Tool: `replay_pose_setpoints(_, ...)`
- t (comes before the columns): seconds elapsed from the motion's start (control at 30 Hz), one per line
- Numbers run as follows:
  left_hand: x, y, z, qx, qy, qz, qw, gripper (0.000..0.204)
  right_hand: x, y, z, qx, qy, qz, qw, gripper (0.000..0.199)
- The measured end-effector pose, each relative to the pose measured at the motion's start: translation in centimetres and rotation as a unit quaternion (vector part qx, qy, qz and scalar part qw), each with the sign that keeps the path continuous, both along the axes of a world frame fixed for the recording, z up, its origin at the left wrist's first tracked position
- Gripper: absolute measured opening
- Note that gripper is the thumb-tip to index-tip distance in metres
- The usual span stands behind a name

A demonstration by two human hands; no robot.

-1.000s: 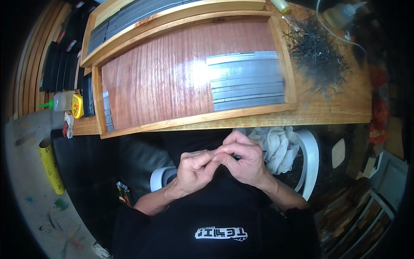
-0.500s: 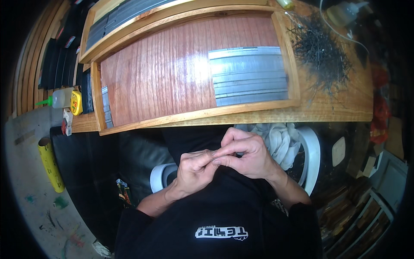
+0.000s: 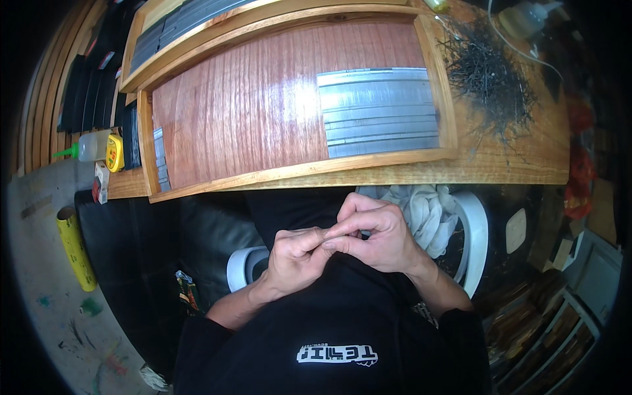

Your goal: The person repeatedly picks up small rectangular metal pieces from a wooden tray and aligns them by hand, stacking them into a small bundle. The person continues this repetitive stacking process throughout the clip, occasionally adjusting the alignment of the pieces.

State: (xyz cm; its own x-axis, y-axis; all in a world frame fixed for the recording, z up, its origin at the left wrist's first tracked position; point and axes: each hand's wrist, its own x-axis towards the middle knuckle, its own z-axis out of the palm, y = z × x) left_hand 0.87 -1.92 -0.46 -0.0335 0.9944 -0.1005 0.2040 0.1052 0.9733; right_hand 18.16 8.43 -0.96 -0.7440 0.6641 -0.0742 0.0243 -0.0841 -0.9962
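Well, L hand [image 3: 296, 258] meets R hand [image 3: 376, 240]; grip unclr.

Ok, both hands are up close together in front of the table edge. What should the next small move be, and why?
I'd probably ease the right hand slightly away from the left hand. They meet in a pinch, so I can't tell whether either grip holds anything; a small gap might show it.
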Motion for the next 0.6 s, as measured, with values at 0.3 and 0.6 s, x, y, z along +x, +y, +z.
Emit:
replay_pose_setpoints(0.3, -0.2, -0.29, -0.18, -0.007, 0.009, -0.014, 1.0, 0.02, 0.02, -0.18, 0.12, 0.031, 0.007, -0.011, 0.999, 0.017)
replay_pose_setpoints(0.6, -0.16, -0.33, -0.44, 0.01, 0.0, -0.004, 1.0, 0.017, 0.06, -0.14, 0.17, 0.057, 0.033, -0.031, 0.997, 0.015)
